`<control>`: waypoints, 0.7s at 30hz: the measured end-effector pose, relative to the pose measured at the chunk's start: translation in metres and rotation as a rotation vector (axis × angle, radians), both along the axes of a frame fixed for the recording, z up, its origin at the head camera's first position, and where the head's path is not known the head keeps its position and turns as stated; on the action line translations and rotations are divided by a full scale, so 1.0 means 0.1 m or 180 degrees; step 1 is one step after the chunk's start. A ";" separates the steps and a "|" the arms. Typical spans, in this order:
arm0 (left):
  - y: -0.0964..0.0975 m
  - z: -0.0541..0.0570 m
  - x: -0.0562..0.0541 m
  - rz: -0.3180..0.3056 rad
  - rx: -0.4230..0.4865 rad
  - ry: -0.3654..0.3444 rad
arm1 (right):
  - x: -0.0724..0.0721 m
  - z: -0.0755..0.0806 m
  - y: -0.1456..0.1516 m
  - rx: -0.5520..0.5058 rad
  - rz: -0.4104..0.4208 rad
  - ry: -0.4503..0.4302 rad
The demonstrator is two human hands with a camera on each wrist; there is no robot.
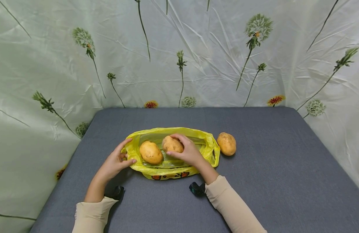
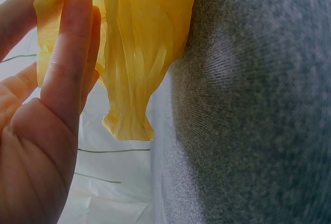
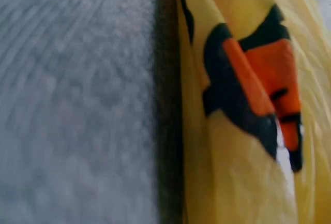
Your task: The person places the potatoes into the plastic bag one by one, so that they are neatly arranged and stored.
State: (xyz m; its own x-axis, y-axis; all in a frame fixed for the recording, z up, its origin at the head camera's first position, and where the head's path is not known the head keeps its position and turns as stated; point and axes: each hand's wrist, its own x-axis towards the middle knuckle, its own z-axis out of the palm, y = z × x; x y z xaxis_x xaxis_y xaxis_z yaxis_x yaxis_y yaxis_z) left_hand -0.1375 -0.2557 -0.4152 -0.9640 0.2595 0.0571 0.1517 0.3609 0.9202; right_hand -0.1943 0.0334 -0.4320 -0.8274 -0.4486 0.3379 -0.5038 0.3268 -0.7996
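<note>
A yellow plastic bag (image 1: 167,130) lies spread with its mouth up on the table. My left hand (image 1: 113,163) holds the bag's left rim, its thumb and forefinger at the edge and other fingers outside. In the left wrist view, that hand's fingers (image 2: 70,53) touch the crinkled yellow plastic. My right hand (image 1: 191,152) reaches over the bag's near side and grips a potato (image 1: 171,144) within the mouth. Beside it, another potato (image 1: 151,152) rests in the bag's left part. The right wrist view shows only the bag's printed side (image 3: 248,100), not the hand.
A third potato (image 1: 227,144) lies on the grey cloth-covered table (image 1: 269,181), just outside the bag's right end. Behind the table hangs a pale flower-printed curtain (image 1: 208,64). Dark wrist devices (image 1: 197,189) sit under both forearms.
</note>
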 end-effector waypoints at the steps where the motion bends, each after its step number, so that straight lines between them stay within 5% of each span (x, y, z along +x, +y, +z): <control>1: 0.00 0.00 0.00 0.0005 -0.0007 -0.0005 | 0.00 -0.01 -0.01 0.0028 0.0001 -0.0003; 15: 0.00 0.00 -0.01 0.0027 -0.0031 -0.0048 | -0.06 -0.07 -0.09 0.0262 0.0052 -0.0172; 21: 0.00 -0.01 -0.02 0.0030 -0.0031 -0.0059 | -0.05 -0.08 -0.10 0.0246 0.0122 -0.0445</control>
State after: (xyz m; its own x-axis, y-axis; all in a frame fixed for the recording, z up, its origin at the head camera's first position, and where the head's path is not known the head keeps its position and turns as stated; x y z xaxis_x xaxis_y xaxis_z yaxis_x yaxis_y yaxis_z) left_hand -0.1392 -0.2560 -0.4158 -0.9674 0.2508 0.0367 0.1310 0.3711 0.9193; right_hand -0.1996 0.0237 -0.4397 -0.8457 -0.5010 0.1838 -0.4026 0.3729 -0.8360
